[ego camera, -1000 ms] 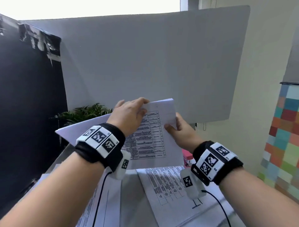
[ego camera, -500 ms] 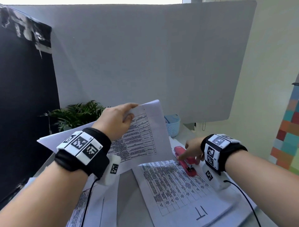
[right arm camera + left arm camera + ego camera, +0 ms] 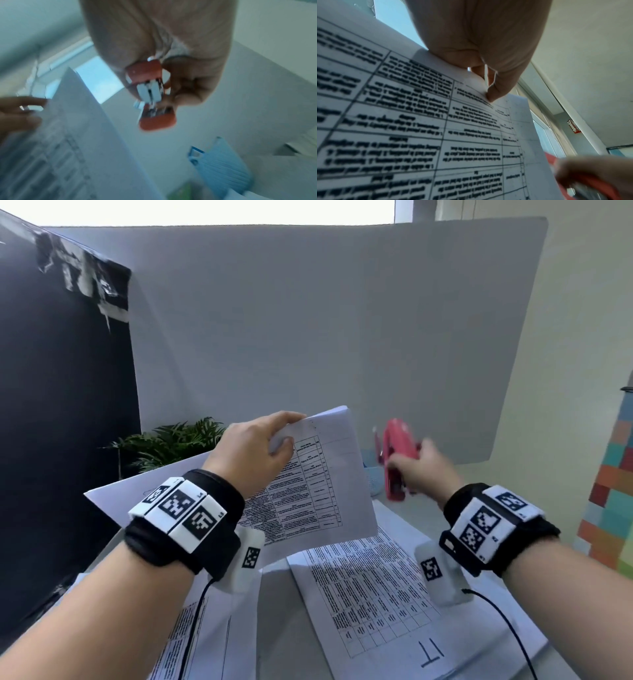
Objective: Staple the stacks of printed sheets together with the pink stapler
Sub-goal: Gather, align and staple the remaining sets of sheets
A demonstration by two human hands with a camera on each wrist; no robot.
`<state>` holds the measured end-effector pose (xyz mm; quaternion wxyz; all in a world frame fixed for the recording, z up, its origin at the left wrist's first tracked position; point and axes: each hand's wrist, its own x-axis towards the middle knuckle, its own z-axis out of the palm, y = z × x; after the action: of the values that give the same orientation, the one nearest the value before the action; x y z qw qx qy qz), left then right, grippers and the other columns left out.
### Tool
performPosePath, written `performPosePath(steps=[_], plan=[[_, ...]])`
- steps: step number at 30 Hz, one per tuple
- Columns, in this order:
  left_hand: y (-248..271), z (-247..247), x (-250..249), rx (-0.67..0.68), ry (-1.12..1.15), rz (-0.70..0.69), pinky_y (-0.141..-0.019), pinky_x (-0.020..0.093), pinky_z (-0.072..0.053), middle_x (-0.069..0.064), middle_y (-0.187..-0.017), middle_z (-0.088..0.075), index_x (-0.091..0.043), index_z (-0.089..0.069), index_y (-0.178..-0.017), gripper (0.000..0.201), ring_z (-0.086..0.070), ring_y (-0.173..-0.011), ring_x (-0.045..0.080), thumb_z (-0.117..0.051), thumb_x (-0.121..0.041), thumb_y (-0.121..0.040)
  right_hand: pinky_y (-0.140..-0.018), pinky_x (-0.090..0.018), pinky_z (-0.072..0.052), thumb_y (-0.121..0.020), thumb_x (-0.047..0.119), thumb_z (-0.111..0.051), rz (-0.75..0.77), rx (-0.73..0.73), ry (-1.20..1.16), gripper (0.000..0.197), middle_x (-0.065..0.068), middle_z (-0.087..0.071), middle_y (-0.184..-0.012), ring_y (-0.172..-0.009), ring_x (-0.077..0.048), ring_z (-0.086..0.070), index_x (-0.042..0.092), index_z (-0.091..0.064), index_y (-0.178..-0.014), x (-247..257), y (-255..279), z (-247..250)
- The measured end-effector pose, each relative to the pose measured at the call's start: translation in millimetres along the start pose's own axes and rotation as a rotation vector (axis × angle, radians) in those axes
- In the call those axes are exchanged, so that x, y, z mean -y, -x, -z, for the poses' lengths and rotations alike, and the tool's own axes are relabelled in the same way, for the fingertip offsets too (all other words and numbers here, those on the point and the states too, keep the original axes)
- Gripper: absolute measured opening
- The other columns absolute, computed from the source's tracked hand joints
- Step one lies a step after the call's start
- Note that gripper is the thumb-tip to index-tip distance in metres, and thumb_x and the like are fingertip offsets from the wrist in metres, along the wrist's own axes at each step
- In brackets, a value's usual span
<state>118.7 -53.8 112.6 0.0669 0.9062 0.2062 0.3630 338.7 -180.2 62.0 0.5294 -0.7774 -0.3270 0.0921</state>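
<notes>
My left hand holds a stack of printed sheets up in the air, pinching its top edge between thumb and fingers. My right hand grips the pink stapler in the air, just right of the held stack's upper right corner and apart from it. In the right wrist view the stapler shows its mouth slightly agape, with the stack to its left. More printed sheets lie flat on the desk below.
A grey partition stands behind the desk, a black panel at left. A green plant sits at the back left. A small blue basket stands behind the stapler. Another printed sheet lies at the lower left.
My right hand let go of the stack, went down to the stapler on the desk, gripped it and lifted it up beside the stack. The left hand keeps holding the stack raised.
</notes>
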Motion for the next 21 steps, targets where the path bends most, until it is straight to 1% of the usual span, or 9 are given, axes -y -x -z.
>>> performPosePath(steps=[3,6,8,9,11,13,15,19,21], plan=[[1,6,-11,-0.010,-0.020,0.008,-0.070,0.025,-0.038,-0.008,-0.073,-0.056,-0.033,-0.057,-0.123,0.034,-0.045,-0.056,0.005,-0.051,-0.021,-0.092,-0.084,-0.044,-0.052,-0.070,0.043,-0.061,0.175,-0.392,-0.265,0.031,0.010,-0.064,-0.087,-0.086,-0.020,-0.063,0.029,-0.056,-0.098,29,11,15],[3,12,-26,-0.011,-0.050,-0.009,-0.081,0.029,-0.040,-0.007,-0.078,-0.055,-0.031,-0.055,-0.125,0.035,-0.043,-0.058,0.005,-0.049,-0.020,-0.093,-0.080,-0.037,-0.055,-0.082,0.040,-0.063,0.335,-0.558,-0.489,0.026,0.017,-0.060,-0.082,-0.078,-0.007,-0.063,0.027,-0.050,-0.101,55,31,20],[6,16,-35,-0.014,-0.065,-0.022,-0.086,0.029,-0.038,-0.004,-0.090,-0.063,-0.030,-0.055,-0.127,0.035,-0.045,-0.066,0.010,-0.049,-0.020,-0.094,-0.062,-0.017,-0.052,-0.088,0.036,-0.062,0.420,-0.588,-0.577,0.032,0.016,-0.057,-0.080,-0.061,0.008,-0.059,0.018,-0.044,-0.107,67,45,17],[7,17,-39,-0.019,-0.074,-0.026,-0.088,0.030,-0.038,-0.002,-0.098,-0.065,-0.029,-0.054,-0.128,0.036,-0.047,-0.073,0.013,-0.048,-0.020,-0.094,-0.056,-0.013,-0.049,-0.088,0.036,-0.062,0.442,-0.598,-0.590,0.034,0.017,-0.056,-0.079,-0.056,0.011,-0.057,0.016,-0.041,-0.107,71,51,14],[10,19,-46,-0.029,-0.080,-0.031,-0.092,0.030,-0.039,-0.002,-0.107,-0.066,-0.029,-0.054,-0.128,0.036,-0.054,-0.085,0.017,-0.048,-0.020,-0.094,-0.063,-0.024,-0.055,-0.086,0.042,-0.063,0.455,-0.632,-0.577,0.040,0.016,-0.058,-0.078,-0.057,0.007,-0.059,0.017,-0.038,-0.105,74,59,4],[15,20,-54,-0.032,-0.076,-0.040,-0.094,0.031,-0.039,-0.002,-0.111,-0.066,-0.029,-0.054,-0.128,0.036,-0.058,-0.095,0.018,-0.047,-0.020,-0.094,-0.072,-0.040,-0.056,-0.079,0.057,-0.062,0.448,-0.653,-0.561,0.050,0.010,-0.062,-0.082,-0.070,-0.010,-0.066,0.020,-0.037,-0.103,75,64,-7],[19,20,-61,-0.020,-0.077,-0.063,-0.095,0.031,-0.039,-0.006,-0.114,-0.065,-0.030,-0.054,-0.128,0.036,-0.058,-0.100,0.017,-0.046,-0.019,-0.095,-0.075,-0.046,-0.054,-0.074,0.067,-0.056,0.438,-0.668,-0.541,0.060,0.000,-0.066,-0.088,-0.077,-0.024,-0.067,0.019,-0.038,-0.105,75,68,-16],[27,23,-67,0.013,-0.055,-0.122,-0.096,0.035,-0.040,-0.009,-0.115,-0.064,-0.031,-0.056,-0.124,0.033,-0.058,-0.101,0.016,-0.047,-0.017,-0.095,-0.080,-0.041,-0.053,-0.083,0.053,-0.060,0.369,-0.681,-0.549,0.049,0.000,-0.065,-0.092,-0.082,-0.022,-0.065,0.015,-0.040,-0.107,77,71,-21],[30,26,-68,0.015,-0.042,-0.129,-0.095,0.034,-0.041,-0.010,-0.109,-0.065,-0.031,-0.056,-0.123,0.033,-0.058,-0.098,0.016,-0.047,-0.017,-0.094,-0.074,-0.028,-0.053,-0.085,0.050,-0.059,0.321,-0.627,-0.634,0.036,0.009,-0.063,-0.084,-0.075,-0.008,-0.064,0.023,-0.041,-0.101,79,71,-16]])
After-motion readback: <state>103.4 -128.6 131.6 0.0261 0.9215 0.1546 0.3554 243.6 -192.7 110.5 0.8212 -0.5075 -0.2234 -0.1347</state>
